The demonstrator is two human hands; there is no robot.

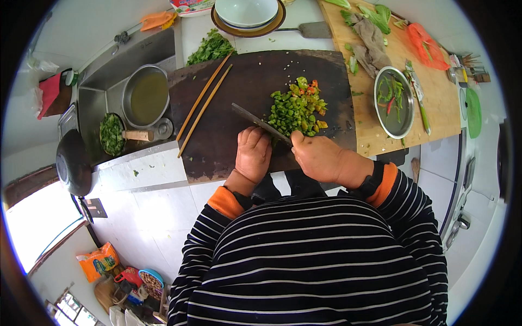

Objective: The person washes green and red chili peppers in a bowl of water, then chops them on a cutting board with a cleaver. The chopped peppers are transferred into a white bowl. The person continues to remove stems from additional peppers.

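My right hand (320,157) grips the handle of a kitchen knife (259,119), whose blade slants up and left over a dark wooden cutting board (228,118). Against the near side of the blade, the fingers of my left hand (253,153) are curled down. What lies under those fingers is mostly hidden; a bit of green shows beside them. Just beyond the blade is a heap of chopped green peppers (297,108), with some red pieces at its far end. Two wooden chopsticks (206,106) lie on the board's left part.
Right of the board, a metal bowl (376,104) holds water and chillies near a green-handled knife (425,118). A leafy herb bunch (212,47), stacked bowls (246,14) and a spatula (314,29) lie beyond. The sink (91,106) at left holds a pot (165,87) of liquid.
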